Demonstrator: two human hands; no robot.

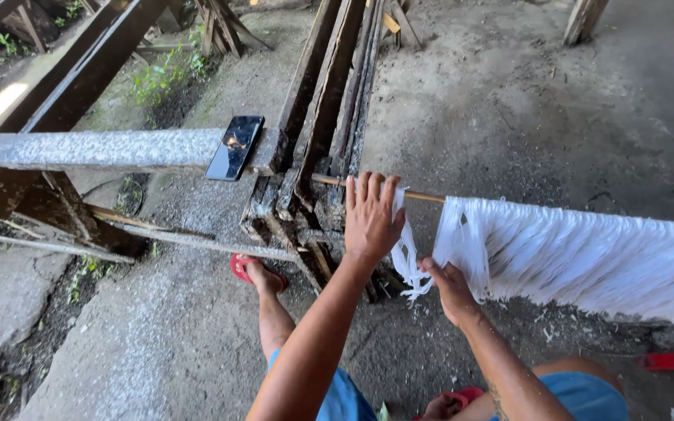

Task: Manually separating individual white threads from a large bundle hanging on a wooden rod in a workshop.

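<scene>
Left hand (370, 218) fingers flat, spread over rod (423, 196); right hand (450, 288) pinching white strand (407, 261) below rod, beside hanging fibres (587, 257); step: separating strand; phone (235, 146) left of rod

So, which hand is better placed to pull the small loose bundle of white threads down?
The right hand, probably. Its fingers already pinch the lower end of the small white thread bundle. The left hand lies higher, spread flat over the thin wooden rod, so it seems better placed to steady the rod.
</scene>
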